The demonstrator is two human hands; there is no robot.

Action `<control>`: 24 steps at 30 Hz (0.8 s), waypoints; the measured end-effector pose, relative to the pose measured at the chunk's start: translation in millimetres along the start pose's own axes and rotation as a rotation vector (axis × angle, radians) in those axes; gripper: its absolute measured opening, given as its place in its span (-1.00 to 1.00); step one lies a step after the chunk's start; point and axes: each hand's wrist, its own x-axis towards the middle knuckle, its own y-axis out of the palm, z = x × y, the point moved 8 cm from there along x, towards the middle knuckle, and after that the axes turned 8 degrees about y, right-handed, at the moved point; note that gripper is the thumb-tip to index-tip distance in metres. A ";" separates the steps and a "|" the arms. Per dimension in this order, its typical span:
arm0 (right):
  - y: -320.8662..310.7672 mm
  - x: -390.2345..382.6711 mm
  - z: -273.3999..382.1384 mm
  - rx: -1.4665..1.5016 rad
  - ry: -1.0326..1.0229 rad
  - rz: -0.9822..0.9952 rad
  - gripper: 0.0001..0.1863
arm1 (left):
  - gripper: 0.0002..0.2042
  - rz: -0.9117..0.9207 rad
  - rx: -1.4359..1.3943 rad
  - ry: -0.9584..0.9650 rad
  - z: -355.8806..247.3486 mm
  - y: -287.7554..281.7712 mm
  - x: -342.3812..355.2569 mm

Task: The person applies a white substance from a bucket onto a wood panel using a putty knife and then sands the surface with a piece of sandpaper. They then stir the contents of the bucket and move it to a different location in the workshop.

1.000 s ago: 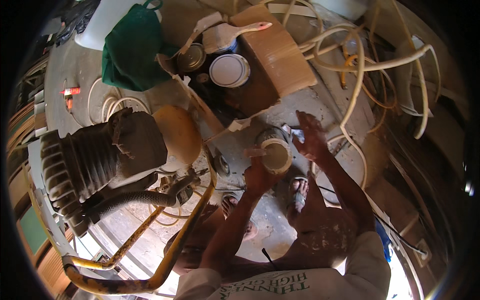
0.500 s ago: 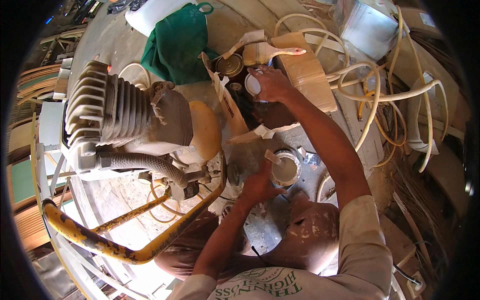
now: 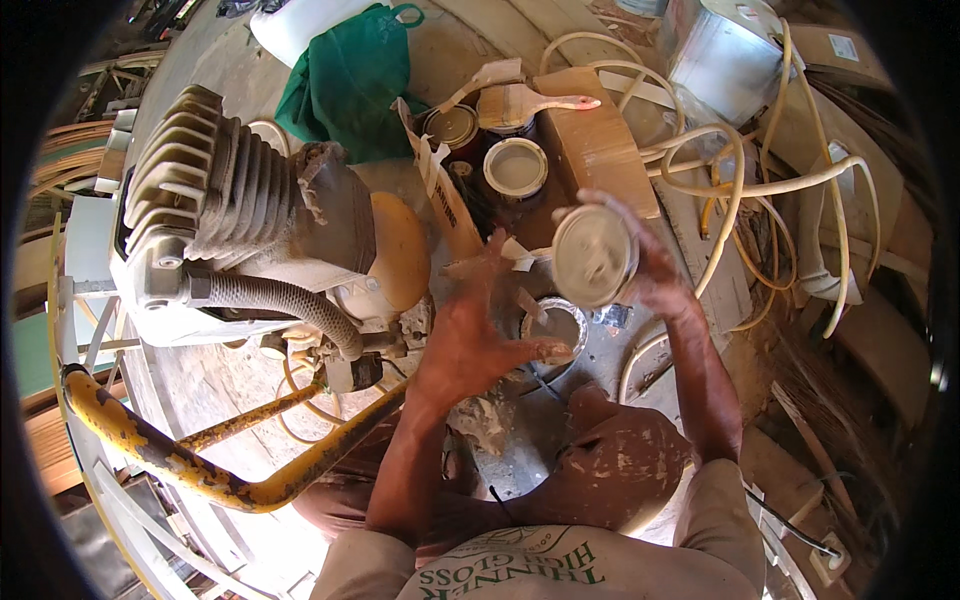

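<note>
Grips a round lid point(image 3: 594, 257) in the right hand point(image 3: 655, 268), with fingers curled around the far and right edges and with a pale, smeared face turned up to the camera. Holds it raised, in view between an open cardboard box point(image 3: 605, 145) and a round can point(image 3: 581, 316) on the floor. Holds the left hand point(image 3: 462, 345) open beside that can, with fingers spread forward and thumb stretched across toward the near rim. Cannot tell, through the motion blur, whether thumb and rim touch. Shows a flat stick point(image 3: 531, 305) slanting over the can's left edge, close to the open hand.

Has a wide paintbrush point(image 3: 530, 104) lying across the top of the box, with bristles to the left and handle to the right. Shows inside, below the brush, a pale-rimmed can point(image 3: 514, 194) and, to the left, a can with a brass-coloured lid point(image 3: 452, 128). Includes, farther left, a green cloth bag point(image 3: 350, 85) and a dusty, finned compressor pump point(image 3: 240, 190) behind a chipped yellow tubular handle point(image 3: 270, 492). Shows to the right a looped cream hose point(image 3: 740, 190) near a silver metal tin point(image 3: 722, 62).
</note>
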 end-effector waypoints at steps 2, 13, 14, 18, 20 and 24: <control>20.3 -5.3 -9.7 -0.193 0.062 0.045 0.43 | 0.16 -0.077 -0.102 0.006 -4.2 3.0 1.2; 45.4 0.9 -30.4 -0.433 0.026 0.073 0.22 | 0.21 0.048 -0.183 -0.098 2.1 21.8 -11.5; 34.3 8.6 -32.0 -0.388 0.091 0.038 0.17 | 0.19 0.022 -0.205 -0.136 6.8 18.0 -14.7; -27.0 68.5 -5.1 -0.660 0.154 -0.307 0.20 | 0.15 -0.072 -0.031 -0.062 -1.6 -11.2 -22.4; -58.4 113.2 -19.6 -1.202 0.035 -0.418 0.24 | 0.14 -0.034 0.017 -0.079 -16.2 -19.1 -23.0; -73.8 174.7 -58.7 -1.652 0.089 -0.393 0.35 | 0.15 -0.028 0.116 -0.153 -16.3 -27.8 -44.7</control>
